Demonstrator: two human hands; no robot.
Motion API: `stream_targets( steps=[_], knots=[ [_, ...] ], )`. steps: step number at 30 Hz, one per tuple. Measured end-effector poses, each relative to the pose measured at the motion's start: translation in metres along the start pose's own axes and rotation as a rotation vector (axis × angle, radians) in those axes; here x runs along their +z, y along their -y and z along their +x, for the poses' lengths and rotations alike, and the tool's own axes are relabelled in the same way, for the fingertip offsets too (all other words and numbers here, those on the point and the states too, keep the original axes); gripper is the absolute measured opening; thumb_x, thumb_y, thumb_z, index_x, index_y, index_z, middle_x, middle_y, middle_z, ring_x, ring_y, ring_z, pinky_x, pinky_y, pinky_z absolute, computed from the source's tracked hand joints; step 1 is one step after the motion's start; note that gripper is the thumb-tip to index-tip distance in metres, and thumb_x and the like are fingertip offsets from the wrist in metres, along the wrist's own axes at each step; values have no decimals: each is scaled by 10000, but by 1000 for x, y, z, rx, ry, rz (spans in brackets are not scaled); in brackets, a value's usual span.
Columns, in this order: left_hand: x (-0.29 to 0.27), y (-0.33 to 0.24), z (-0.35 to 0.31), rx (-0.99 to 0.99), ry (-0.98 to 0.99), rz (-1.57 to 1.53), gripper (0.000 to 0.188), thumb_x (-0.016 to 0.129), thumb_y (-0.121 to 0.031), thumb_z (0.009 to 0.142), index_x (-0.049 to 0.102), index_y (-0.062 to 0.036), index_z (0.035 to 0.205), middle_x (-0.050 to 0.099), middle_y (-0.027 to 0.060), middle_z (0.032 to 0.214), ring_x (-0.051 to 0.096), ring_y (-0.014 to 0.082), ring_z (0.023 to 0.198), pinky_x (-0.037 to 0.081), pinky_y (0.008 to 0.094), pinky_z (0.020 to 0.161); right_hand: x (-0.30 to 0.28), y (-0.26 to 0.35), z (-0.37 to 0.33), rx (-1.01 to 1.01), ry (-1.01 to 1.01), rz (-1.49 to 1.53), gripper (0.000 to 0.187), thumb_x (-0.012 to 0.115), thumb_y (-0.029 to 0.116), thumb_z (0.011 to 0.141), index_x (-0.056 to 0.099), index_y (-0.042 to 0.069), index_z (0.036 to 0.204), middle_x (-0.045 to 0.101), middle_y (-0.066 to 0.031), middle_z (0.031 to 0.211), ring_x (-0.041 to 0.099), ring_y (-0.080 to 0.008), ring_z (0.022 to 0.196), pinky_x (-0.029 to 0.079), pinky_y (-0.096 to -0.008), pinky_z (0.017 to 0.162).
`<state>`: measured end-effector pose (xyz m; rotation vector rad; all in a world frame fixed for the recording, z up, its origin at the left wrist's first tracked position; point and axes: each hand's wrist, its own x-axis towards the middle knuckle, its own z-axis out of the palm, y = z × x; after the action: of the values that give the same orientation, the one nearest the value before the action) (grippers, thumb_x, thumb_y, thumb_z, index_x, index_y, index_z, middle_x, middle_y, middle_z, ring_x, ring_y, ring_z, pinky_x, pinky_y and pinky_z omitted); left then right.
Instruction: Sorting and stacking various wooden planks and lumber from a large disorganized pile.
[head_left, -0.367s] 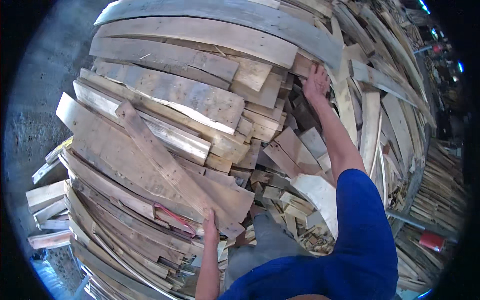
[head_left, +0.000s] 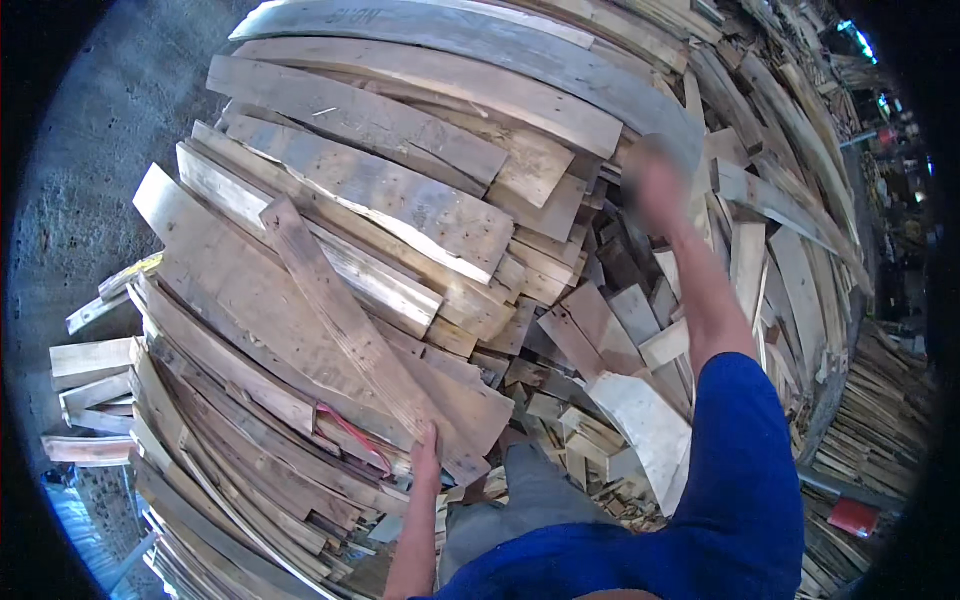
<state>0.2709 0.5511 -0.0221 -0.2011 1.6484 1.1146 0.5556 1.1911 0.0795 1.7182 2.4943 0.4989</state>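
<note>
A narrow wooden plank (head_left: 345,325) lies slantwise across a wide, worn board (head_left: 250,315) on the pile. My left hand (head_left: 426,458) is closed on the plank's near end, its thumb on the edge. Farther off to the right, my right hand (head_left: 660,190) is at the right ends of the long stacked boards, against a long grey board (head_left: 560,75). Its fingers are smeared, so I cannot make out whether they hold anything. Just left of it ends a long brown board (head_left: 430,80).
Short offcuts (head_left: 600,330) lie jumbled between the stack and my right arm. A broken pale board (head_left: 645,430) rests beside my leg. More planks (head_left: 800,260) lean at the right, near a pipe with a red part (head_left: 853,517). Concrete floor (head_left: 110,200) borders the pile's left.
The whole view has shifted, moving the pile slightly right and down in the picture. My right hand's fingers, spread before, are now blurred. My left hand stays at the narrow plank's end.
</note>
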Motion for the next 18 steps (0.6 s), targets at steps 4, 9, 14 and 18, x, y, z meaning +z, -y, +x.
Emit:
stream_targets(
  steps=[4,9,14,18],
  knots=[
    [-2,-17,-18,37,-40,3,802,675,-498,927,430,89,1415,560,165,1336,586,266,1181,500,403,987,-83,-41,59,-164,434,231,347,648,206,802,697,77,1120,706,-194,1105,684,-365,997,539,-486,881],
    [28,-14,-9,-29,83,-21,826,685,-513,914,420,84,1420,546,175,1357,585,290,1191,499,434,1000,-196,-192,163,-226,-140,248,452,707,331,834,672,11,1152,715,-184,962,684,-252,858,534,-401,793],
    [0,-11,-6,-14,20,-77,835,689,-514,910,414,85,1421,548,184,1360,585,300,1201,496,457,1012,-336,-74,131,-259,198,105,544,600,493,951,655,22,1217,655,-215,1205,619,-359,1075,482,-457,905],
    [-3,-2,0,3,-34,27,805,649,-553,922,500,91,1381,582,172,1332,559,264,1211,441,381,1035,-232,-98,118,-249,196,604,425,713,364,879,694,-10,1079,718,-125,938,644,-201,807,522,-387,746]
  ],
)
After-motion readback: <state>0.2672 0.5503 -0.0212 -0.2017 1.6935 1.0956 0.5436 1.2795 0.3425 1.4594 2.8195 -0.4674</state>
